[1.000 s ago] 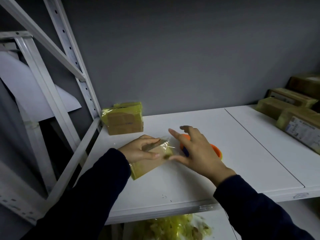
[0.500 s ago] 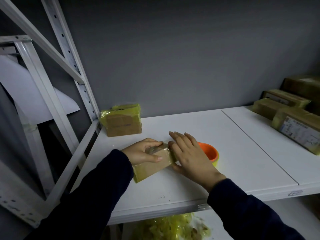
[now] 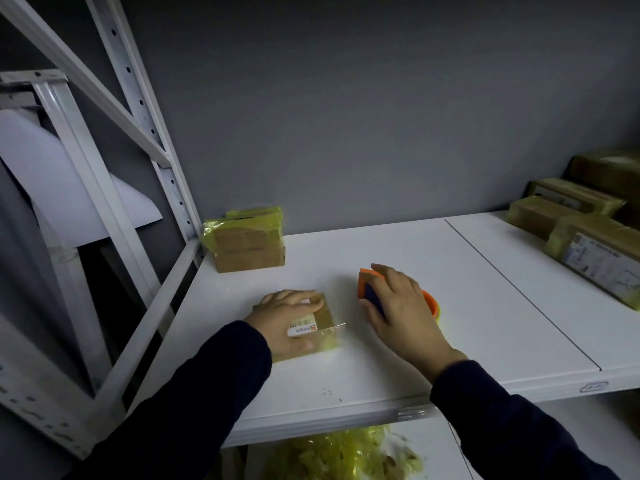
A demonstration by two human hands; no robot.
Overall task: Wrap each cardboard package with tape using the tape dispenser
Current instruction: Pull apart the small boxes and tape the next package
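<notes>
Gripping one small cardboard package (image 3: 327, 322) with left hand (image 3: 282, 323), fingers over top, near shelf (image 3: 485, 323) front. Curling right hand (image 3: 401, 306) round one orange tape dispenser (image 3: 365, 289), just beside. One taped package (image 3: 247, 242) at back; maybe four stacked packages (image 3: 595, 258) far right, dim.

The shelf board (image 3: 450, 323) looks smooth and matt white. The rack upright (image 3: 138, 98) at 10 o'clock is white painted metal with a slight sheen. The cardboard package (image 3: 325, 313) is matt brown, its near part under glossy, yellowish transparent tape (image 3: 329, 341), with a white paper label (image 3: 302, 330). At 2 o'clock from it, the tape dispenser (image 3: 365, 289) is smooth orange plastic. The boxes (image 3: 595, 258) at 3 o'clock carry shiny film. At 6 o'clock lies crumpled glossy yellow film (image 3: 343, 455).
</notes>
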